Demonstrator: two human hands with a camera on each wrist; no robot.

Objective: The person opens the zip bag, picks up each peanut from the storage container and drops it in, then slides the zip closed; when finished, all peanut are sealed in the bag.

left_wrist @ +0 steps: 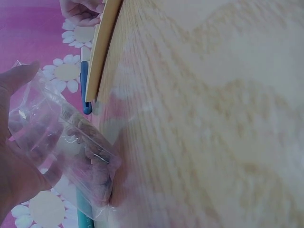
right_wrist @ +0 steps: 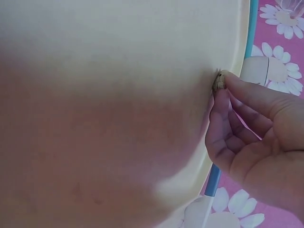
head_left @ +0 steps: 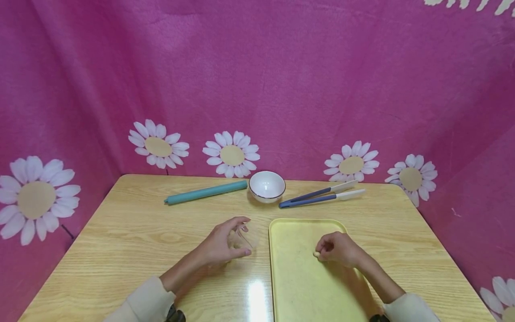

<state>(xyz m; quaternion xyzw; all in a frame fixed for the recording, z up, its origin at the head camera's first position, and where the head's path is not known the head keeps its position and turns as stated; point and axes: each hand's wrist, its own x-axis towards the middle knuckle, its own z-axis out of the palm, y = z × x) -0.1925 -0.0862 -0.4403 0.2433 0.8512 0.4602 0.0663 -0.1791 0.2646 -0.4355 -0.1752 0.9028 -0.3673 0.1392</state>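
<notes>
My left hand (head_left: 219,243) curves around a clear plastic bag (left_wrist: 90,156), thumb and fingers spread on its two sides, over the wood table left of the tray. Lumpy brownish pieces (left_wrist: 97,164) show through the crinkled plastic. Over the yellow tray (head_left: 295,268), my right hand (head_left: 338,249) pinches a small tan, nut-like piece (right_wrist: 219,81) between thumb and fingertip. Its other fingers curl in toward the palm. The pinched piece is close over the tray's surface in the right wrist view.
Along the table's back lie a teal stick-like tube (head_left: 207,192), a white bowl (head_left: 267,185) with a dark rim, and blue-and-white tongs (head_left: 318,196). The bowl stands between the other two. A magenta cloth (head_left: 281,89) with white flowers hangs behind the table (head_left: 169,228).
</notes>
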